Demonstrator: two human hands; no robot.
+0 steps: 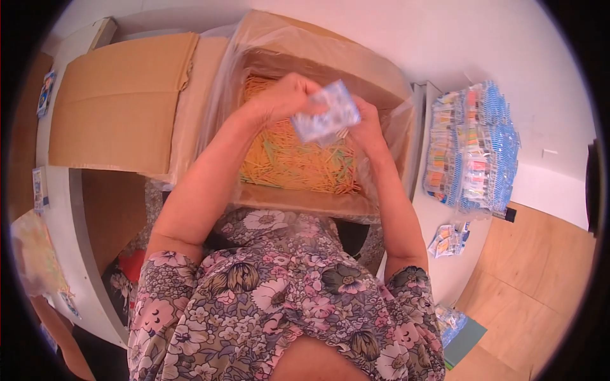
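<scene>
A large cardboard box lined with a clear plastic bag fills the far middle of the view, its flap folded out to the left. Inside lies a deep bed of loose thin sticks, mostly yellow-orange with a few green ones, so plenty of them are not yet packed.

To the right, on the white worktop, stands a long, tightly ranked stack of filled packets in blue, orange and white; judging by its bulk, a good share of the work seems already done. Nearer, just below that stack, a few loose packets lie apart in a small cluster, and a blue-green sheet sits at the near right edge.

Both hands meet above the box, over the sticks. The left hand is closed around the left end of a small clear packet with blue print, fingers curled over its top. The right hand grips the packet's right side from below, partly hidden behind it. The packet is held clear of the sticks; whether it is filled or sealed cannot be told, so this one looks mid-way.
</scene>
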